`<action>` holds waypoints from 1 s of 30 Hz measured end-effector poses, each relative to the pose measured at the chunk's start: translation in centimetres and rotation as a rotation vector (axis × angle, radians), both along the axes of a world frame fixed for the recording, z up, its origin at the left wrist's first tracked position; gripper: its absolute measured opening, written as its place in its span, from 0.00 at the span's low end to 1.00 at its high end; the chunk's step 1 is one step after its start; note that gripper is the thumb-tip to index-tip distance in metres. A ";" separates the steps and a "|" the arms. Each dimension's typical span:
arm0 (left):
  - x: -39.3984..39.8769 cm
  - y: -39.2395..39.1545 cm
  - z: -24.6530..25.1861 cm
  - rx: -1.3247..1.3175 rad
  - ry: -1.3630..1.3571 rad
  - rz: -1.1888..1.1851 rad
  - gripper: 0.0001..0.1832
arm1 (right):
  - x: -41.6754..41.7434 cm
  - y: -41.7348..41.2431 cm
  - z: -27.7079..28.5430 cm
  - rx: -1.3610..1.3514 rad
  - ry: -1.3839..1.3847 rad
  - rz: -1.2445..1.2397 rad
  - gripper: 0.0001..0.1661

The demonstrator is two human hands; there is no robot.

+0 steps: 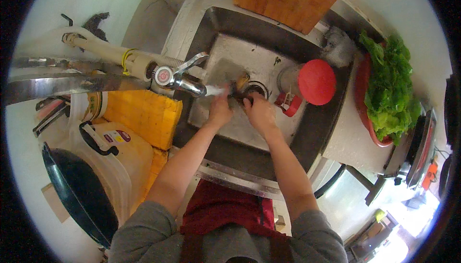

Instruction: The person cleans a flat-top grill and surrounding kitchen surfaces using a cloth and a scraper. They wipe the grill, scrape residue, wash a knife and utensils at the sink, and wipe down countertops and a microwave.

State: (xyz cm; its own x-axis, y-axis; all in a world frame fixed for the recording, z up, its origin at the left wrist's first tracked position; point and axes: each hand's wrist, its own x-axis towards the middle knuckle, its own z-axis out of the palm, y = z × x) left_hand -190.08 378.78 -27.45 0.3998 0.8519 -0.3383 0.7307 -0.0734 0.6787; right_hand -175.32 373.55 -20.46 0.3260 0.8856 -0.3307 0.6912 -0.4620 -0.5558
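In the stainless steel sink (234,129), my right hand (260,111) grips the dark handle (242,96) of a kitchen tool. Past the handle a broad grey patch looks like a blade, but wet blur hides its outline. My left hand (220,111) is at the tool's far end, its fingertips partly hidden by water. A white stream (215,90) runs onto them from the chrome faucet (191,85). Just beyond my hands are the drain (256,89) and a small brownish piece (243,80). To the right is a clear container (289,80) with a red lid (317,82).
A red piece (293,106) lies by the container. Leafy greens (390,90) fill a red basin (362,83) on the right counter. A wooden board (288,0) overhangs the sink's far rim. Left are a plastic jug (135,151) and a dark pan (79,187).
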 end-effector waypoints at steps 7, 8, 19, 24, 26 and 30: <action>1.7 1.5 6.1 -0.028 -0.487 0.083 0.30 | -1.7 1.5 7.7 0.306 0.444 -0.119 0.19; 0.8 2.1 2.7 0.079 -0.624 0.071 0.23 | -2.1 1.7 6.7 0.380 0.539 -0.132 0.20; 1.7 1.7 9.7 -0.792 -1.246 0.633 0.29 | -6.1 5.9 -2.4 0.275 0.040 0.042 0.26; 0.3 1.8 8.4 -0.005 -0.279 0.183 0.21 | 1.1 6.3 2.9 0.585 -0.265 -0.063 0.24; 0.6 1.5 7.9 -0.016 -0.420 0.292 0.21 | 7.0 6.7 7.0 0.649 -0.383 -0.146 0.19; 1.3 1.1 11.5 -0.490 -0.469 0.486 0.23 | 18.0 7.3 6.9 0.480 -0.843 -0.529 0.25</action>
State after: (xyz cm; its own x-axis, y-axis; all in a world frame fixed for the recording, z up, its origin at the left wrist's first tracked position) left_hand -188.78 379.87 -15.91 0.2168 0.7658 -0.6054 0.2384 0.5599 0.7935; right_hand -157.35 380.83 -13.52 0.6612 0.5443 0.5163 0.7113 -0.6737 -0.2007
